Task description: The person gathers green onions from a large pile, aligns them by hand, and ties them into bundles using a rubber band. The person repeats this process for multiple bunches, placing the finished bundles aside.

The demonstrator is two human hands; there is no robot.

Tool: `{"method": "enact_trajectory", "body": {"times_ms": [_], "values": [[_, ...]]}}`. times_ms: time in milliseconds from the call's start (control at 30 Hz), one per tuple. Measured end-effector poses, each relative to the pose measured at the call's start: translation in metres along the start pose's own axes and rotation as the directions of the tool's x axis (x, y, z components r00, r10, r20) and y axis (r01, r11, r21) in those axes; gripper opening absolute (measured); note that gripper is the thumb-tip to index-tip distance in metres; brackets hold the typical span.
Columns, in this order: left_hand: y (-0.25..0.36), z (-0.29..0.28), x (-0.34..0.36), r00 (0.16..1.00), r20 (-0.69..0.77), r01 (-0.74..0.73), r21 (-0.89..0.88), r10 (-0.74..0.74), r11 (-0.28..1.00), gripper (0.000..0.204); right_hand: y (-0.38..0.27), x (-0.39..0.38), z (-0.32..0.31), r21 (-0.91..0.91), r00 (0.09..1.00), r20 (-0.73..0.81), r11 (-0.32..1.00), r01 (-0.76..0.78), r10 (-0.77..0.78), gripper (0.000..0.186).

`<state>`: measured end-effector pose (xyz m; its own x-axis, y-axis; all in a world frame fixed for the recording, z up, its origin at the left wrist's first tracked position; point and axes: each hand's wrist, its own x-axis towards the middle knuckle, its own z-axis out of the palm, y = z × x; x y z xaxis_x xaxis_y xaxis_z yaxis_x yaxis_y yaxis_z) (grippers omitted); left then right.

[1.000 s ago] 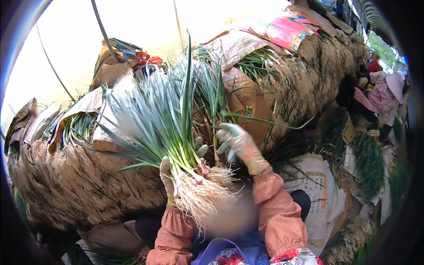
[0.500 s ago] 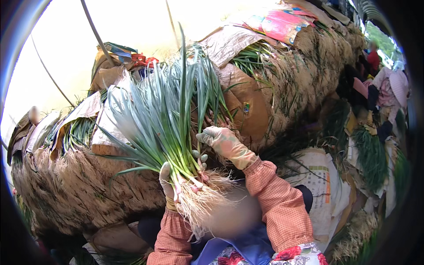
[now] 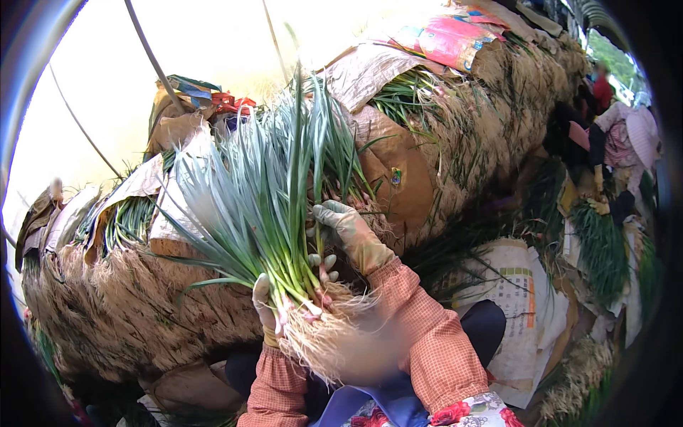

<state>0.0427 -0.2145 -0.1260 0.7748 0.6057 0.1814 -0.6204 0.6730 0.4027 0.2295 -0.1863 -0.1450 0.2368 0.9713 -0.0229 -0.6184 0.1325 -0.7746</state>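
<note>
A large bunch of green onions (image 3: 288, 235) stands tilted in front of me, blue-green leaves up, pale reddish bulbs and stringy roots (image 3: 320, 331) down. My left hand (image 3: 265, 302), in a pale glove, is wrapped round the bunch just above the bulbs; its thumb side shows at the left and its fingertips come out at the right. My gloved right hand (image 3: 353, 233) is at the right side of the stems. Its fingers are curled in against the stalks there, partly hidden by them. Both forearms wear red checked sleeves.
Behind the bunch runs a long heap of green onions (image 3: 135, 306), roots outward, partly covered with brown paper sacks (image 3: 391, 160). A white printed sack (image 3: 509, 306) lies at the right. Farther right a bent-over person (image 3: 626, 146) works by more green onions (image 3: 597, 242).
My right hand has shifted slightly left and up along the stems, its fingers more curled in. The bunch, still in my left hand, has moved a little left.
</note>
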Motion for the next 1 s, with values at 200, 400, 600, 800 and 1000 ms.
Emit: {"method": "enact_trajectory", "body": {"times_ms": [200, 400, 600, 800, 1000], "values": [[-0.005, -0.014, 0.007, 0.987, -0.144, -0.059, 0.107, 0.074, 0.992, 0.076, -0.004, -0.021, 0.01, -0.242, 0.999, 0.037, 0.97, -0.005, 0.014, 0.025], [-0.007, -0.011, 0.009, 0.988, -0.147, -0.036, 0.054, 0.043, 0.998, 0.074, 0.006, -0.021, 0.007, -0.466, 0.968, 0.02, 0.854, 0.231, -0.251, 0.018], [-0.007, -0.021, 0.013, 0.997, -0.07, 0.004, -0.065, -0.008, 0.998, 0.069, 0.013, -0.007, -0.007, -0.841, 0.486, 0.528, -0.347, 0.415, -0.697, 0.011], [-0.004, -0.021, 0.004, 0.996, -0.074, 0.034, -0.139, -0.045, 0.99, 0.075, -0.037, -0.035, -0.07, -0.477, 0.601, -0.545, 0.806, 0.352, -0.585, 0.014], [-0.002, -0.029, 0.007, 0.994, 0.075, 0.093, -0.149, -0.082, 0.985, 0.085, -0.016, -0.101, -0.058, -0.851, 0.88, -0.46, 0.338, -0.401, -0.116, 0.054]]}}
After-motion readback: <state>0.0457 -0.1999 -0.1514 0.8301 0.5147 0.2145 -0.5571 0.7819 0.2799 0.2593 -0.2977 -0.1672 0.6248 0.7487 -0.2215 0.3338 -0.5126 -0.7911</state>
